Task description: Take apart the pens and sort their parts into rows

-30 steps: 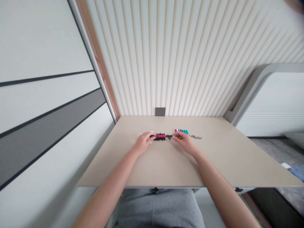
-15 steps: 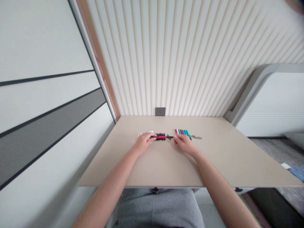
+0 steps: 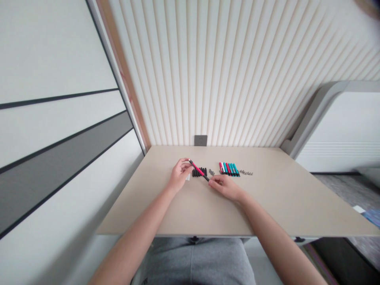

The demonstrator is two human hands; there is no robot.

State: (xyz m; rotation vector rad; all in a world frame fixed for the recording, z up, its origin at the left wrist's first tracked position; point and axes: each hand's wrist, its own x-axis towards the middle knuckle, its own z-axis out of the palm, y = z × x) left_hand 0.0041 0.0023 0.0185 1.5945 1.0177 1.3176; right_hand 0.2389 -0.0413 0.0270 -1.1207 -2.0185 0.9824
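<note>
A red and black pen (image 3: 198, 170) is held between both hands above the beige table (image 3: 208, 206). My left hand (image 3: 179, 175) pinches its upper left end. My right hand (image 3: 224, 186) pinches its lower black tip. The pen slants from upper left down to lower right. Behind it lies a row of black pen parts (image 3: 199, 172). Further right lie several red, white and teal pen barrels (image 3: 228, 168) side by side.
Small grey metal bits (image 3: 246, 172) lie right of the barrels, and a few more (image 3: 211, 172) between the rows. A small white piece (image 3: 187, 177) lies by my left hand. A grey wall socket (image 3: 200, 140) sits above the table's back edge.
The pen was level between my hands; now it is tilted, its left end raised and its right end lowered. My right hand moved left and nearer, uncovering the coloured barrels.
</note>
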